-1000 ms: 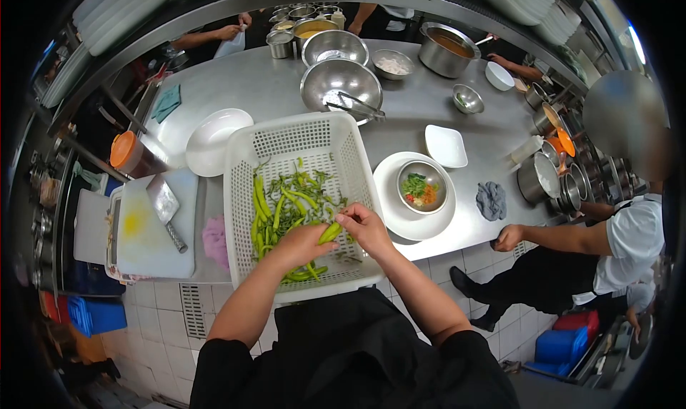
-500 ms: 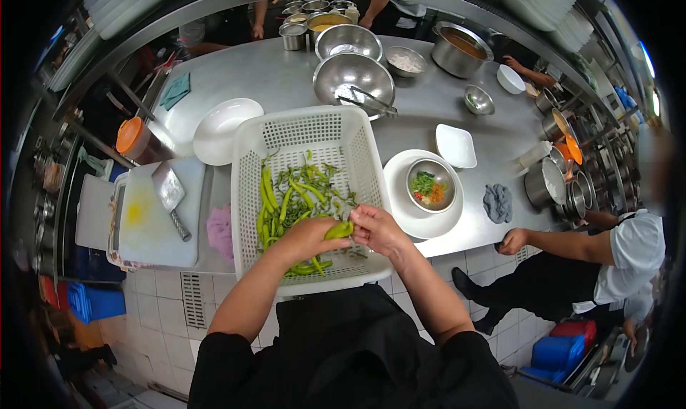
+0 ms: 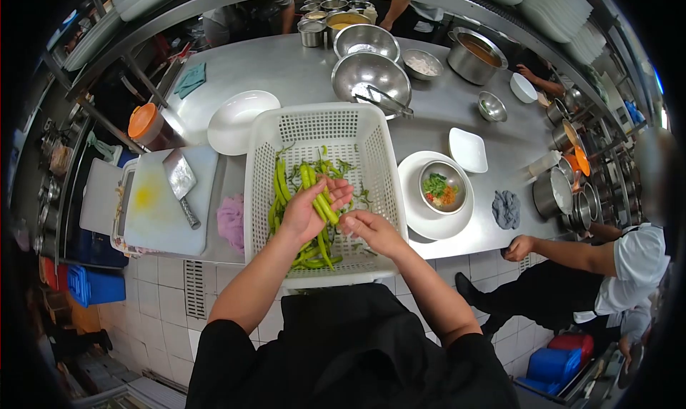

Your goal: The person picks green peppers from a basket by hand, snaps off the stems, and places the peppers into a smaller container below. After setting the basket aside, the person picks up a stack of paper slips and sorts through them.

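A white perforated plastic basket (image 3: pixel 379 130) stands before me with several long green chili peppers (image 3: pixel 281 180) and loose stem bits in it. Over the basket, my left hand (image 3: pixel 306 212) holds a few green chili peppers (image 3: pixel 325 203), palm turned up and thumb across them. My right hand (image 3: pixel 373 232) is just right of their lower ends, thumb and fingers drawn together. Anything small between those fingertips is hidden from me.
Left of the basket, a cleaver (image 3: pixel 180 176) rests on a cutting board (image 3: pixel 153 216), near a pink cloth (image 3: pixel 230 223). To the right, a steel bowl (image 3: pixel 457 203) of chopped ingredients sits on white plates (image 3: pixel 413 194). Another person (image 3: pixel 607 259) stands at right.
My left hand has turned palm up and now shows several peppers instead of one. The right hand has shifted slightly down and come away from the earlier pepper. The camera view has swung left.
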Demonstrator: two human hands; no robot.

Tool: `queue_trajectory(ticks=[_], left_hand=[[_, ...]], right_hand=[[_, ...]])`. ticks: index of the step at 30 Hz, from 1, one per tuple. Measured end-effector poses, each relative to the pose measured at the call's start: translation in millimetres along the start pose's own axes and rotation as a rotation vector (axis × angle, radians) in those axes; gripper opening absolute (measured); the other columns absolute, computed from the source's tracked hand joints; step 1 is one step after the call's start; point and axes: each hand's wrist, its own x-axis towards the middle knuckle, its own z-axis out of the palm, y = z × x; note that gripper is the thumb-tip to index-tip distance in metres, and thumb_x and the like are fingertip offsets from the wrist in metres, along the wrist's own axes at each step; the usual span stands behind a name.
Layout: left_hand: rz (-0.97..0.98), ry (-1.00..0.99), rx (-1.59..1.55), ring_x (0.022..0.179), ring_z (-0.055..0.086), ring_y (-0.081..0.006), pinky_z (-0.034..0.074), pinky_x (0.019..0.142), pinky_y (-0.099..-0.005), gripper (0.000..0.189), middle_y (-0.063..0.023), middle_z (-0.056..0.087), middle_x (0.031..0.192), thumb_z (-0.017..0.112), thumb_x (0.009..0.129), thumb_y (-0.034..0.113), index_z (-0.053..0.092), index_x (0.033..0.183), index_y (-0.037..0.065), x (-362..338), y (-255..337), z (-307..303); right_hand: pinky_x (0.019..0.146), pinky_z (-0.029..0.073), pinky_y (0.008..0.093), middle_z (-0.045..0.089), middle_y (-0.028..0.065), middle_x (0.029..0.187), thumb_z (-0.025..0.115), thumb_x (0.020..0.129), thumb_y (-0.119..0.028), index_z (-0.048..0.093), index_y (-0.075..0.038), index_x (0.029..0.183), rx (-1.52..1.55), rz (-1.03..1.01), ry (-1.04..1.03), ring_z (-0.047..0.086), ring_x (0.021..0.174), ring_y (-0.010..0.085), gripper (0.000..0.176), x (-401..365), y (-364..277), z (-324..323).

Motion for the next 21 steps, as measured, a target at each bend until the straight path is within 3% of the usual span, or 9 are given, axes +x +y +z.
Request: queue_trajectory(ticks=[3, 7, 10, 12, 15, 17, 18, 20, 21], left_hand=[[0.044, -0.011, 0.027, 0.100, 0.059, -0.0289, 0.046, 0.094, -0.0453, 0.018, -0.0136, 0.060, 0.103, 0.048, 0.096, 0.023, 0.052, 0.104, 0.008, 0.4, -4.7, -2.2], [-0.010, -0.056, 0.048, 0.087, 0.061, -0.0259, 0.050, 0.081, -0.0415, 0.019, -0.0116, 0.062, 0.094, 0.048, 0.097, 0.024, 0.052, 0.101, 0.006, 0.9, -0.9, -11.0], [-0.022, -0.044, -0.038, 0.073, 0.059, -0.0210, 0.048, 0.069, -0.0364, 0.019, -0.0083, 0.061, 0.086, 0.049, 0.096, 0.025, 0.052, 0.099, 0.007, 0.7, 11.3, -11.5], [-0.009, -0.017, -0.114, 0.067, 0.056, -0.0188, 0.046, 0.063, -0.0337, 0.019, -0.0066, 0.060, 0.083, 0.049, 0.096, 0.026, 0.052, 0.098, 0.008, 3.1, 29.1, -12.7], [0.176, 0.056, 0.037, 0.061, 0.052, -0.0173, 0.042, 0.057, -0.0317, 0.017, -0.0046, 0.057, 0.078, 0.050, 0.096, 0.024, 0.054, 0.098, 0.008, 7.8, 66.2, -18.3], [0.293, 0.260, 0.842, 0.063, 0.054, -0.0161, 0.044, 0.057, -0.0316, 0.018, -0.0047, 0.057, 0.075, 0.054, 0.093, 0.024, 0.056, 0.098, 0.007, 11.8, 82.9, -17.0], [0.294, 0.260, 0.844, 0.063, 0.054, -0.0161, 0.044, 0.057, -0.0316, 0.018, -0.0047, 0.057, 0.075, 0.054, 0.093, 0.024, 0.056, 0.098, 0.007, 17.3, 83.4, -16.5], [0.143, 0.314, 1.438, 0.069, 0.058, -0.0200, 0.047, 0.065, -0.0322, 0.019, -0.0072, 0.061, 0.078, 0.062, 0.087, 0.021, 0.060, 0.100, 0.008, 31.2, 75.6, -19.3], [0.149, 0.208, 1.627, 0.074, 0.060, -0.0245, 0.049, 0.070, -0.0348, 0.022, -0.0100, 0.063, 0.084, 0.063, 0.085, 0.021, 0.060, 0.103, 0.007, 40.6, 66.7, -28.2]], right_hand=[[0.066, 0.047, 0.0274, 0.062, 0.0023, 0.078, 0.058, 0.093, -0.024, 0.060, -0.003, 0.095, -0.003, 0.118, -0.061, 0.059, 0.073, 0.0108, 0.022, -1.1, -14.3, 11.5], [0.060, 0.047, 0.0278, 0.061, 0.0040, 0.073, 0.058, 0.092, -0.020, 0.058, -0.003, 0.091, -0.223, 0.063, 0.028, 0.058, 0.065, 0.0124, 0.018, -7.4, -29.4, 19.6], [0.063, 0.048, 0.0318, 0.062, 0.0083, 0.075, 0.060, 0.090, -0.016, 0.058, -0.003, 0.093, -0.403, -0.133, 0.000, 0.061, 0.067, 0.0197, 0.013, -10.0, -31.4, 18.5], [0.069, 0.049, 0.0373, 0.062, 0.0116, 0.081, 0.062, 0.085, -0.013, 0.059, -0.004, 0.094, -0.653, -0.506, 0.028, 0.062, 0.076, 0.0286, 0.013, -11.4, -26.8, 16.0], [0.079, 0.048, 0.0418, 0.062, 0.0132, 0.091, 0.064, 0.081, -0.011, 0.060, -0.006, 0.100, -0.802, -0.315, 0.059, 0.059, 0.090, 0.0331, 0.020, -18.9, -21.9, 9.2], [0.080, 0.048, 0.0421, 0.060, 0.0142, 0.093, 0.065, 0.079, -0.009, 0.060, -0.005, 0.103, -0.884, -0.332, 0.168, 0.059, 0.091, 0.0339, 0.025, -20.2, -18.9, 3.3], [0.081, 0.048, 0.0425, 0.059, 0.0152, 0.096, 0.066, 0.077, -0.007, 0.060, -0.005, 0.106, -0.967, -0.351, 0.282, 0.058, 0.091, 0.0346, 0.030, -19.4, -17.4, 1.8], [0.082, 0.047, 0.0426, 0.059, 0.0157, 0.097, 0.066, 0.077, -0.007, 0.059, -0.005, 0.108, -0.944, -0.361, 0.314, 0.058, 0.092, 0.0353, 0.032, -15.7, -12.1, 4.1], [0.083, 0.047, 0.0426, 0.058, 0.0162, 0.099, 0.066, 0.077, -0.008, 0.059, -0.006, 0.109, -0.923, -0.368, 0.344, 0.058, 0.092, 0.0359, 0.033, -14.5, -9.8, 5.5]])
